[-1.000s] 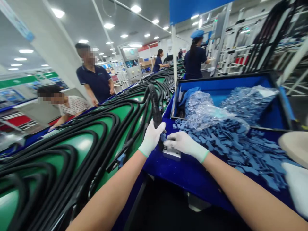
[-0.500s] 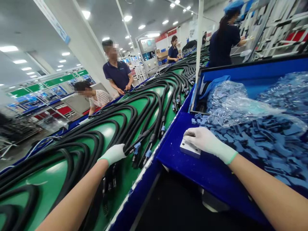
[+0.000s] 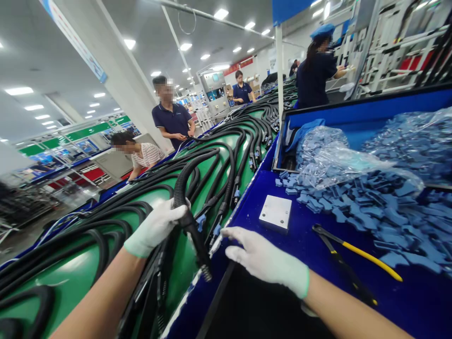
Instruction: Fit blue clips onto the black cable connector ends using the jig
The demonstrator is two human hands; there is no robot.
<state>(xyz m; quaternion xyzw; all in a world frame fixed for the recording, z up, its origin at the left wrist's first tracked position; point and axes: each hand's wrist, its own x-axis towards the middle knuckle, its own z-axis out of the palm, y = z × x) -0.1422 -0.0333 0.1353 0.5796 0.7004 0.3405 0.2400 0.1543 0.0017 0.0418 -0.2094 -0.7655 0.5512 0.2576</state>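
Note:
In a white glove, my left hand [image 3: 157, 226] is wrapped round a black corrugated hose [image 3: 181, 186] near its end. The hose's black end fitting [image 3: 199, 254] points down toward the table's edge. My gloved right hand [image 3: 263, 259] hovers over the near edge of the blue bench, its thumb and fingers apart with nothing visible between them. A silver metal block [image 3: 275, 212] with holes lies just beyond it. Right of that hand are pliers [image 3: 367, 259] with yellow and black handles. Small blue plastic clips [image 3: 353, 202] form a large heap farther right.
Many black hoses [image 3: 226, 188] run curved across the green table [image 3: 76, 263], some with blue clips at their ends. A blue bin [image 3: 381, 101] with clear plastic bags stands behind the heap. A white post [image 3: 280, 70] rises beside it. Several people work farther back.
My left hand has raised a hose end off the table. My right hand has left the metal block and moved left toward that hose; the pliers have come into view.

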